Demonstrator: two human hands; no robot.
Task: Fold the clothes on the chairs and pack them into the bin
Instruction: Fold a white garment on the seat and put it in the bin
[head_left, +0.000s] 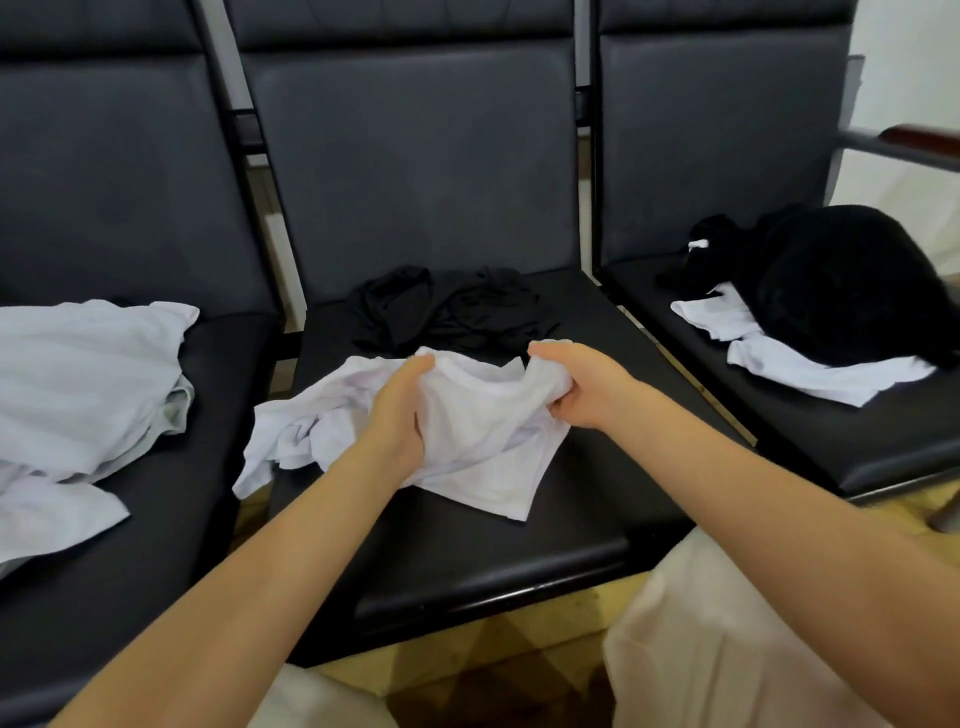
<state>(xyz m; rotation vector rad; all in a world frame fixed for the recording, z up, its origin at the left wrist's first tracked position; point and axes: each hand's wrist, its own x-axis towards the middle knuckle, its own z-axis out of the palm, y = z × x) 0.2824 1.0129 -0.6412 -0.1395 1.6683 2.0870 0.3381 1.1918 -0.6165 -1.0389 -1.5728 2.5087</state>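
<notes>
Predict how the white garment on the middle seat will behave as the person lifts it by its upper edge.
The white garment, gripped by the left hand and right hand, bunches and creases, so it will probably hang limp. It looks thin, likely light. Its loose left part may trail over the seat.

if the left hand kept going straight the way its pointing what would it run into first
The left hand, gripping the white garment, points up and away toward the back of the middle seat. Going straight on, it would probably meet the crumpled black garment first, then the backrest, though depth is hard to judge from one view.
</notes>
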